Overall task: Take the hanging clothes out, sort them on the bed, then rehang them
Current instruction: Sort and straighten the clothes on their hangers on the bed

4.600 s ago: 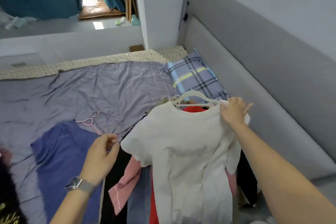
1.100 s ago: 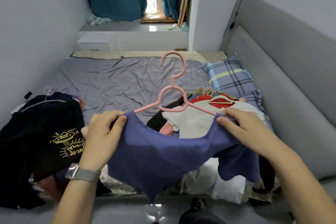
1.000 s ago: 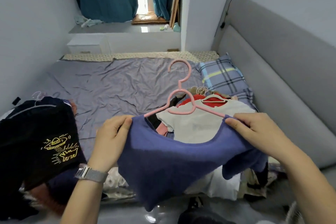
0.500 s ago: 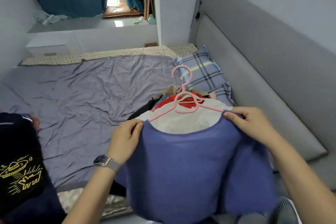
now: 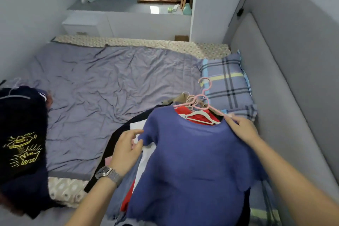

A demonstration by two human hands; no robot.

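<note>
Head view showed the blue T-shirt (image 5: pixel 192 156) on its pink hanger (image 5: pixel 202 100) atop the clothes pile (image 5: pixel 126 130) at lower right, right hand (image 5: pixel 242 130) pinching its shoulder, left hand (image 5: pixel 126 150) loosely open beside the sleeve; smoothing both shoulders evenly would likely seat it well.

no readable text anywhere, just a yellow UFO doodle on the black shirt (image 5: pixel 22 145) (no words on it)
</note>
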